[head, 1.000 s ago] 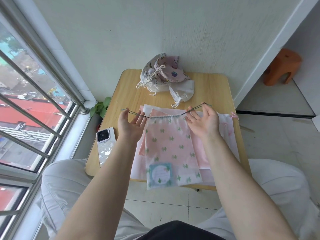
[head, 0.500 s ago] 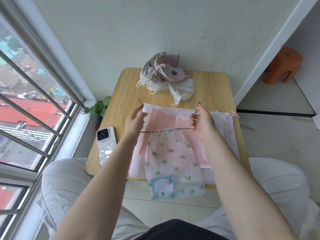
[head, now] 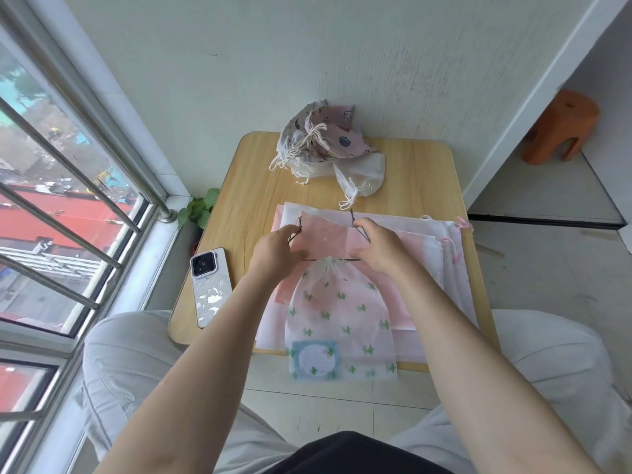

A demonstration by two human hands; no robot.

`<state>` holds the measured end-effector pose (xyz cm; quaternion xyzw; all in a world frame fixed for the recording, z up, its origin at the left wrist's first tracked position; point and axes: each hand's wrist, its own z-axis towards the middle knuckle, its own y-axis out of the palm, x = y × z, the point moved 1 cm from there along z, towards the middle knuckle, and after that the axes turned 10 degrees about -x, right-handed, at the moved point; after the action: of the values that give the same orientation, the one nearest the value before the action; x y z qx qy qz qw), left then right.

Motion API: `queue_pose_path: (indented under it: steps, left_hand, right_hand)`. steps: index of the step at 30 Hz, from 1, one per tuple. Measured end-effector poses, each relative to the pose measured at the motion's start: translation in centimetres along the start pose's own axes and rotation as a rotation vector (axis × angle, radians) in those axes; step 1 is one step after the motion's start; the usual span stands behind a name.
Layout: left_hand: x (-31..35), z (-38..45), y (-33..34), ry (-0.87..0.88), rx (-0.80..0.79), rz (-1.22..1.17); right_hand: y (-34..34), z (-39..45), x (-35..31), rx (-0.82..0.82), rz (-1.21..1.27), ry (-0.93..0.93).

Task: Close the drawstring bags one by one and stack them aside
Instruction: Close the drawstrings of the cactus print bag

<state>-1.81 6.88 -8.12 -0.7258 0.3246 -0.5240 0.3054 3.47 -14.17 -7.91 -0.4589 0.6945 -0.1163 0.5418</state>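
A translucent pink bag with green cactus print [head: 337,313] lies on top of a flat pile of pink and white bags [head: 420,254], its bottom hanging over the table's near edge. Its mouth is gathered tight at the top. My left hand [head: 275,251] grips the dark drawstring on the left of the mouth. My right hand [head: 379,248] grips the drawstring on the right, and the cord runs taut between both hands. A heap of closed printed bags [head: 325,145] sits at the table's far edge.
A small wooden table [head: 424,172] stands against a white wall. A phone [head: 210,289] lies at its left edge beside a barred window. A green plant [head: 198,210] shows below the sill. An orange stool [head: 561,128] stands at the right. My knees flank the table.
Both hands pulled the drawstring outward and toward me. The bag's mouth went from wide and flat to tightly gathered, and the bag slid nearer the table's front edge.
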Motion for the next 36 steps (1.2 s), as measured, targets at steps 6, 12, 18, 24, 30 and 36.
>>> queue_pose_path:
  steps: [6,12,18,24,30,36]
  left_hand:
    - [0.3,0.2,0.2,0.038,0.038,0.066]
    - [0.4,0.3,-0.1,0.059,0.016,0.127]
    - [1.0,1.4,-0.7,0.042,-0.037,-0.058]
    - [2.9,2.1,-1.4,0.092,0.03,-0.273]
    - [4.6,3.7,-3.1,0.102,0.097,-0.269]
    - [4.6,3.0,-3.3,-0.121,0.168,0.023]
  right_hand:
    - [-0.3,0.2,0.2,0.042,-0.082,0.003]
    - [-0.4,0.0,0.0,0.075,-0.149,0.009]
    - [-2.6,-0.3,-0.3,0.06,0.149,0.089]
    - [-3.8,-0.1,-0.6,0.418,0.23,0.012]
    - [-2.9,0.1,-0.3,0.17,0.222,0.172]
    - [0.6,0.8,-0.6,-0.072,0.273,0.219]
